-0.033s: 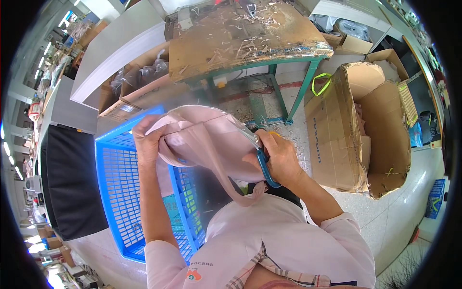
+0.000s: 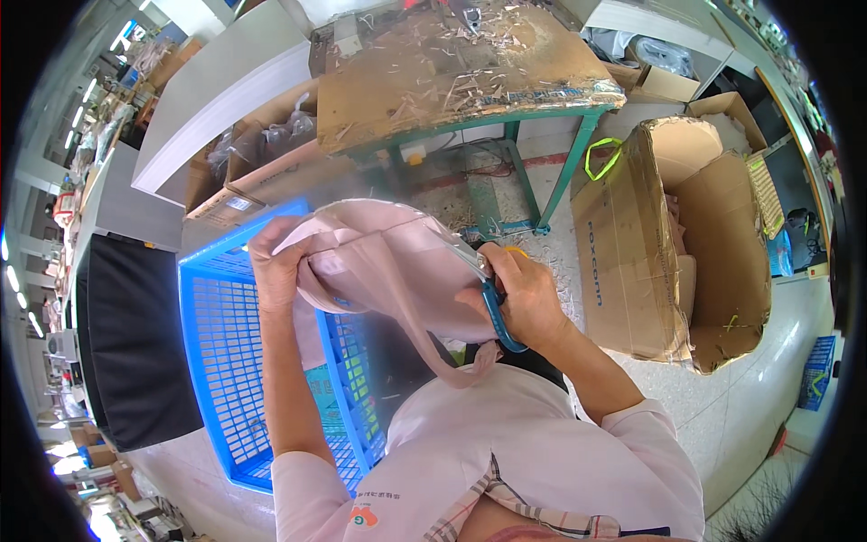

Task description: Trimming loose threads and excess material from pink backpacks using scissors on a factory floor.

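Observation:
I hold a pale pink fabric bag up in front of my chest. My left hand grips its left edge, fingers closed on the cloth. My right hand is at the bag's right edge and holds blue-handled scissors, blades pointing up along the fabric. The blades are mostly hidden by my fingers and the bag. A pink strap loops down from the bag toward my body.
A blue plastic crate stands on the floor under my left arm. Ahead is a worn wooden table on a green frame, littered with scraps. An open cardboard box stands at the right, a black panel at the left.

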{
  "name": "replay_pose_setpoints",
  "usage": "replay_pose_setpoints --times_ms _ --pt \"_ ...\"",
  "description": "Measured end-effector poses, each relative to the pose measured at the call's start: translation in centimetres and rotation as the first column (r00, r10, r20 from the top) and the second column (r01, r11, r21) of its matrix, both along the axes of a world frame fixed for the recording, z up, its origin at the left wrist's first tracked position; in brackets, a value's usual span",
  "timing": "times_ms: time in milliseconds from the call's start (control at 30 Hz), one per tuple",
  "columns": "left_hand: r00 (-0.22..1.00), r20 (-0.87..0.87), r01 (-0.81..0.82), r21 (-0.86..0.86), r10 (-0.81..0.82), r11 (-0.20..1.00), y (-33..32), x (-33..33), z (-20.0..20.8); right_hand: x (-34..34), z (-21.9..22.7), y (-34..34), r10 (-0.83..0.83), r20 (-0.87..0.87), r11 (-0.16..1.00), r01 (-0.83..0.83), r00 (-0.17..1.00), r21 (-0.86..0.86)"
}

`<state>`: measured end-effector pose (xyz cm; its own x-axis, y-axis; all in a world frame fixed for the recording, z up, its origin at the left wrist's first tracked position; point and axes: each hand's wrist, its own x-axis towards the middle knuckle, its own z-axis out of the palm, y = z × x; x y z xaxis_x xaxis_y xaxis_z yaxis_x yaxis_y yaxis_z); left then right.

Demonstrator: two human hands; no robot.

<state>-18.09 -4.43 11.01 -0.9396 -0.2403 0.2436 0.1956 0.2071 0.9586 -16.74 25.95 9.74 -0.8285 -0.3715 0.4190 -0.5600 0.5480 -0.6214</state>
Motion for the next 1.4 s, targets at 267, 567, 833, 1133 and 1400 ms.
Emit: replay_pose_setpoints --times_ms 267,567,833,1133,1400 --pt "1.0 -0.018 -0.02 -0.019 0.02 1.0 0.9 0.7 0.6 -1.0 1.3 -0.3 -0.032 -0.066 0.999 0.035 0.997 0.042" --pt "0.997 -0.01 -0.078 -0.045 0.077 0.996 1.2 0.2 0.6 -1.2 0.7 0.4 -0.001 -0.079 1.0 -0.001 0.997 -0.017" --pt "0.995 -0.031 -0.097 -0.013 0.096 0.995 1.1 0.3 0.3 -2.2 1.8 0.2 -0.019 -0.181 0.999 0.025 0.983 0.032" --pt "0.994 -0.056 -0.098 -0.021 0.097 0.995 1.0 0.7 -0.1 -2.6 1.8 1.4 0.04 -0.193 0.993 -0.017 0.98 0.119" --pt "0.995 -0.072 -0.075 -0.039 0.072 0.996 1.1 0.2 0.2 -3.8 3.5 1.4 0.108 -0.262 0.982 -0.061 0.959 0.182"
